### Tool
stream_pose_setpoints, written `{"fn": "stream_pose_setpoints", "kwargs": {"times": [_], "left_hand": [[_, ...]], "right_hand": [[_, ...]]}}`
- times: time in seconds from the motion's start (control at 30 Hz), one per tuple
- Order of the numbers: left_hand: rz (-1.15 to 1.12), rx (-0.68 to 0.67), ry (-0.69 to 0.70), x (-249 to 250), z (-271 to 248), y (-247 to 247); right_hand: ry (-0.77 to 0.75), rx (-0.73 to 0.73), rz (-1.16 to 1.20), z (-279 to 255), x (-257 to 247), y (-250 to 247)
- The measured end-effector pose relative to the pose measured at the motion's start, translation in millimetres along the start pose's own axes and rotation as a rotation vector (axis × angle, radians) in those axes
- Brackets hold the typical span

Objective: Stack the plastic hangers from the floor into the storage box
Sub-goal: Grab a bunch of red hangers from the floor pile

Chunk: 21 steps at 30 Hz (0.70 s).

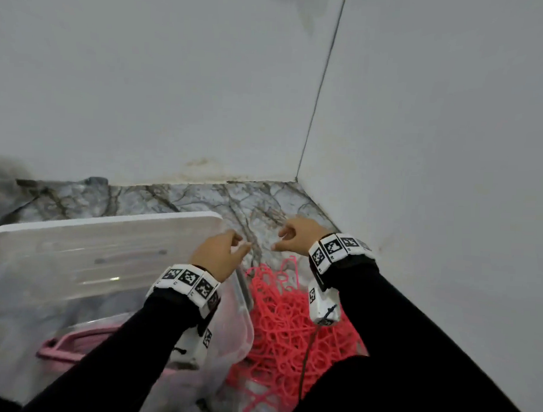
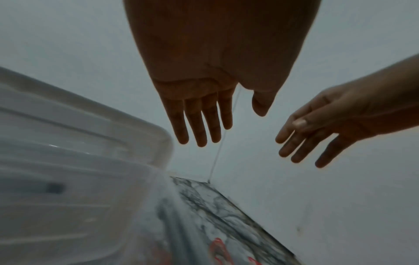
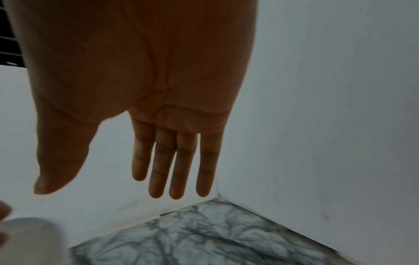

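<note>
Both hands are empty: the left hand [image 1: 219, 254] hangs over the edge of the clear storage box [image 1: 242, 326], the right hand [image 1: 297, 236] above the floor corner, fingers loosely spread. The pink hangers [image 1: 285, 331] lie tangled on the floor beside the box. A pick-up seems next, needing one hanger worked free of the heap

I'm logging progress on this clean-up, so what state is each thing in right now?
left hand: empty, fingers relaxed, raised over the box's right edge.
right hand: empty, fingers relaxed, above the pile.
pink hangers: tangled pile on the floor, right of the box.
storage box: open, something pink inside.
lid: off, propped up behind the box.
</note>
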<state>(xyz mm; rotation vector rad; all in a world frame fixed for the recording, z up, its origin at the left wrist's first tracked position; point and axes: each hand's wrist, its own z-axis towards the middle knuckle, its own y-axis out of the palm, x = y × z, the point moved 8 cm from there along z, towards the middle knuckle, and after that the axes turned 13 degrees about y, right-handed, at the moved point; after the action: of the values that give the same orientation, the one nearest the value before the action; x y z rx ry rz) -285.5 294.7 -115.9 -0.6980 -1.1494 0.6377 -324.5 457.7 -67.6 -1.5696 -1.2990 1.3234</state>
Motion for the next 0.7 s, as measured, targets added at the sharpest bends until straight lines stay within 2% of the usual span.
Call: {"fn": "stream_pose_setpoints", "kwargs": {"times": [0.07, 0.17, 0.33, 0.47, 0.6, 0.7], "left_hand": [[-0.049, -0.057, 0.012, 24, 11, 29], [-0.068, -0.197, -0.048, 42, 21, 76], [0.006, -0.305, -0.153, 38, 26, 138], [0.078, -0.327, -0.204, 21, 29, 172], [0.091, -0.371, -0.302, -1, 33, 207], [0.173, -0.455, -0.234, -1, 46, 231]], "right_hand": [[0.116, 0.019, 0.029, -2, 56, -4], [0.303, 0.012, 0.074, -5, 136, 13], [0.576, -0.082, 0.207, -15, 242, 84], [0.742, -0.129, 0.295, -17, 290, 151], [0.711, -0.125, 0.336, -7, 304, 200], [0.726, -0.114, 0.331, 3, 315, 222]]}}
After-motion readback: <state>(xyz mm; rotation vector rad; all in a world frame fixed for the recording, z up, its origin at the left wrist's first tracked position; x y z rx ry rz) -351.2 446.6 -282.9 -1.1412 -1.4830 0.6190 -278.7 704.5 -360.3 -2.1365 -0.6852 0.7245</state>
